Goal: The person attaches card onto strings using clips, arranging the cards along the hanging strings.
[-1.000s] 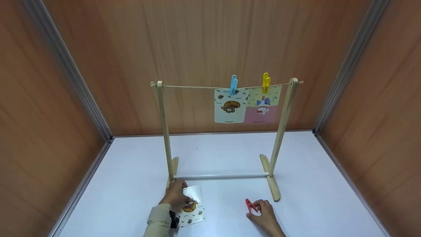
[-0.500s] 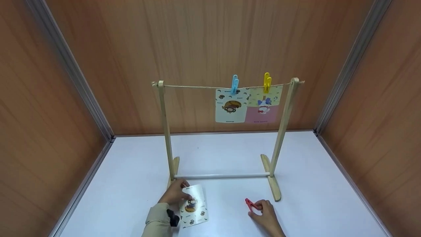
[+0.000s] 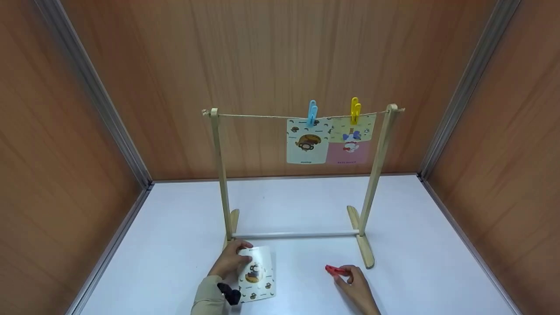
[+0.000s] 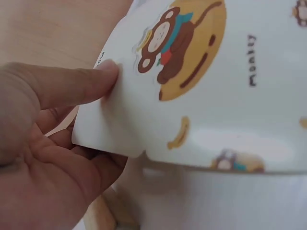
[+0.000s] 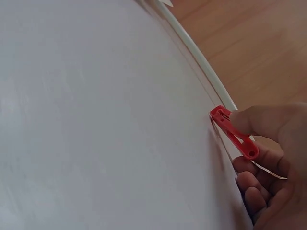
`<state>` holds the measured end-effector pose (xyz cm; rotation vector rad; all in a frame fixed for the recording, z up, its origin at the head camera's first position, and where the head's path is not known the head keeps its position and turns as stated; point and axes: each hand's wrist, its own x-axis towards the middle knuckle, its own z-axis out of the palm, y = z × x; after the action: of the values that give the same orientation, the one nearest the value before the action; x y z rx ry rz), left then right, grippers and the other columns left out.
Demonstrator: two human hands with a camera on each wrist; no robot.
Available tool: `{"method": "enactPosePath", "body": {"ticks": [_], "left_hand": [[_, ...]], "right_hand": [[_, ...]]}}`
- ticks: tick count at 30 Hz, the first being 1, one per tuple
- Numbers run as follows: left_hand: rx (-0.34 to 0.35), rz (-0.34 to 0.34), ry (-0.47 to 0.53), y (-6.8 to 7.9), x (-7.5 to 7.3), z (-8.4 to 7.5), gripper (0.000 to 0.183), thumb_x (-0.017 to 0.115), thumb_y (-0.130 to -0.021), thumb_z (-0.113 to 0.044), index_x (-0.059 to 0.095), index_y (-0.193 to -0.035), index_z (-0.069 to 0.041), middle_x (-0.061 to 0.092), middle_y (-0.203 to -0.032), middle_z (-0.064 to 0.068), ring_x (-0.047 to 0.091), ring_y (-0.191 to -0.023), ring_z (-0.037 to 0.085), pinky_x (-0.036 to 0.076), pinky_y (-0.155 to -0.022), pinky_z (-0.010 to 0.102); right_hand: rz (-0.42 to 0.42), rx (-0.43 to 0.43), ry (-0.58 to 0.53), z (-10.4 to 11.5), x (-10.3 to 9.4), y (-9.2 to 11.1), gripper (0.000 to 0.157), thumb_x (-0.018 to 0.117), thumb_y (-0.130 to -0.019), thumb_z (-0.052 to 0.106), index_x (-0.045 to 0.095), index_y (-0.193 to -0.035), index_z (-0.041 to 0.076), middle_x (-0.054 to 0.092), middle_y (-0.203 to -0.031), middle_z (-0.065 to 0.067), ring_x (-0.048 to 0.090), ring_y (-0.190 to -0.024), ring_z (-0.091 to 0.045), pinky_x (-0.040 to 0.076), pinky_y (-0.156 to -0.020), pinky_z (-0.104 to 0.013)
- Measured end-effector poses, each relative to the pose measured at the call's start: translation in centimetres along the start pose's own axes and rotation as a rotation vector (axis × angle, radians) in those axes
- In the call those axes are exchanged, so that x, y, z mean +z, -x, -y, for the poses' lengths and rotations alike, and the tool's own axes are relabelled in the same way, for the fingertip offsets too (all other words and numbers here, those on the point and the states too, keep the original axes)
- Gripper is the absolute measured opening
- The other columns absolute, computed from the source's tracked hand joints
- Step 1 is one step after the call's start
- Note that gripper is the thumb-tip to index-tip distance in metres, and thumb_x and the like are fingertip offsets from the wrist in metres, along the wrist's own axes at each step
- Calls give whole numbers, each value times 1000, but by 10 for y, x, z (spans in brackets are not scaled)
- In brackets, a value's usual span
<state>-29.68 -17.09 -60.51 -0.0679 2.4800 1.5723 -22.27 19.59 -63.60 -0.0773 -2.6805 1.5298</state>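
My left hand (image 3: 228, 264) pinches a white monkey-print card (image 3: 261, 280) by its edge, in front of the rack's left foot. The left wrist view shows the thumb on the card's printed face (image 4: 216, 139) and the other fingers behind it. A red clothespin (image 3: 334, 270) is held between the thumb and fingers of my right hand (image 3: 356, 286), low over the table and left of the rack's right foot. Close up in the right wrist view, the clothespin (image 5: 236, 136) lies slanted, with the remaining fingers curled below it.
A wooden rack (image 3: 222, 179) carries a string (image 3: 258, 116) between two posts. A blue clothespin (image 3: 312, 114) holds a monkey card (image 3: 302, 155) there; a yellow clothespin (image 3: 355, 113) holds a yellow-and-pink card (image 3: 337, 153). Wood panels enclose the white table (image 3: 175, 218).
In my right hand the red clothespin has turned from a steep slant to nearly level. The left hand's card has shifted and straightened slightly. The hanging cards look the same.
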Motion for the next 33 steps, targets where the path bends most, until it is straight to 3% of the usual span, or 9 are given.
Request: {"method": "enactPosePath", "body": {"ticks": [4, 7, 11, 15, 23, 28, 33], "left_hand": [[-31, -8, 52, 2, 4, 1, 31, 68, -82, -3, 61, -113, -4, 56, -127, 18, 42, -130, 43, 33, -108, 57], [-66, -3, 100, 4, 6, 0, 32, 66, -84, -3, 61, -115, -4, 56, -127, 19, 45, -127, 41, 39, -104, 54], [-83, 11, 170, 6, 8, 0, 35, 68, -83, -4, 59, -117, -2, 58, -122, 19, 56, -111, 32, 51, -89, 41], [-103, 22, 231, 7, 8, 0, 39, 70, -82, -5, 58, -118, -1, 60, -114, 16, 61, -98, 24, 53, -79, 32], [-135, -44, 279, 6, 12, 5, 45, 76, -79, -12, 56, -118, 0, 68, -105, 11, 65, -88, 19, 52, -78, 30], [-140, -98, 412, 6, 15, 9, 48, 77, -79, -14, 54, -118, 3, 72, -99, 10, 68, -84, 18, 53, -77, 30], [-157, -107, 553, 6, 17, 9, 46, 70, -86, -17, 52, -122, 5, 72, -99, 10, 69, -86, 19, 53, -79, 30]], "right_hand": [[-4, 33, -7, 3, -1, 0, 45, 69, -89, 29, 58, -117, -4, 60, -99, -9, 39, -71, -7, 35, -64, -21], [-15, 73, -30, 4, -1, 0, 50, 67, -90, 32, 56, -122, -5, 59, -100, -9, 40, -70, -7, 36, -64, -21], [-39, 106, -73, 5, 0, -1, 54, 66, -91, 32, 55, -125, -8, 57, -99, -9, 41, -73, -8, 37, -65, -21], [-68, 146, -108, 6, 1, -1, 57, 68, -89, 33, 53, -127, -7, 59, -100, -9, 44, -76, -9, 38, -67, -21], [-91, 213, -158, 8, 1, -2, 60, 71, -86, 38, 53, -125, -4, 64, -106, -12, 51, -82, -10, 42, -73, -24], [-92, 231, -162, 8, 1, -3, 59, 68, -88, 39, 54, -127, -3, 65, -110, -11, 55, -88, -10, 43, -80, -27], [-100, 250, -207, 9, 1, -4, 59, 63, -92, 39, 53, -130, -4, 64, -114, -14, 58, -94, -12, 44, -86, -30]]}}
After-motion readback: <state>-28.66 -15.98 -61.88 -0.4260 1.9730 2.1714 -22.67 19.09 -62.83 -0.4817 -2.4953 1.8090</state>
